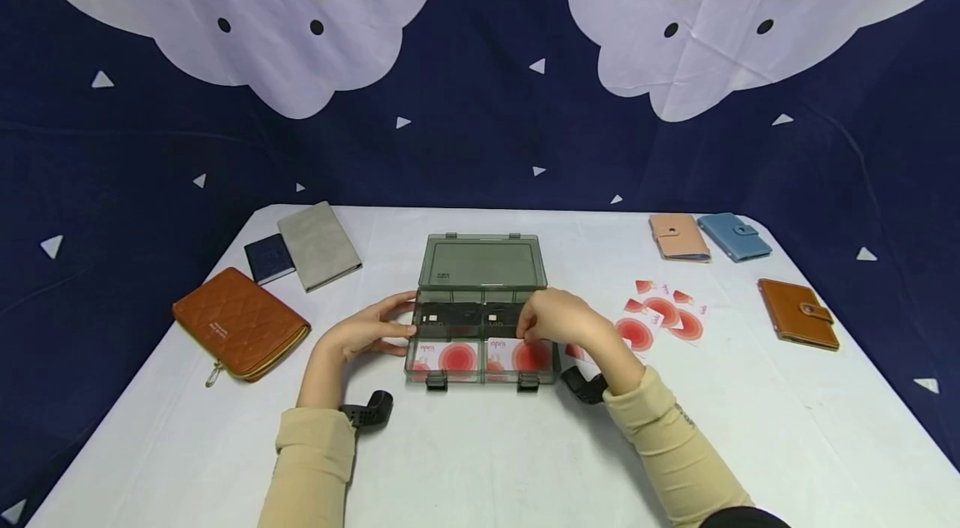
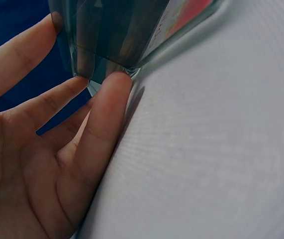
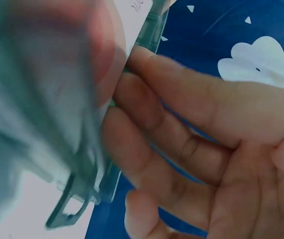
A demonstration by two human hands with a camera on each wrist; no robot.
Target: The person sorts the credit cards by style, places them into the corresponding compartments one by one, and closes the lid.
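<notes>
A translucent grey-green card box [image 1: 482,379] lies with its lid [image 1: 483,263] tipped back. White cards with a red circle fill its front compartments: a left card [image 1: 457,358] and a right card [image 1: 501,353]. Black cards [image 1: 459,316] lie in the back row. My left hand [image 1: 369,329] steadies the box's left side; in the left wrist view its thumb [image 2: 113,94] and fingertips touch the outer wall. Over the right compartments, my right hand [image 1: 564,316] touches the front-right card's far edge with its fingertips. Those fingers [image 3: 137,97] bunch at the card's edge [image 3: 113,74] in the right wrist view.
Several loose red-circle cards [image 1: 663,313] lie right of the box. Beyond them are pink [image 1: 677,235], blue [image 1: 733,235] and brown [image 1: 797,311] snap card holders. At left are a brown zip wallet [image 1: 238,324], a navy booklet [image 1: 267,259] and a grey notebook [image 1: 319,245].
</notes>
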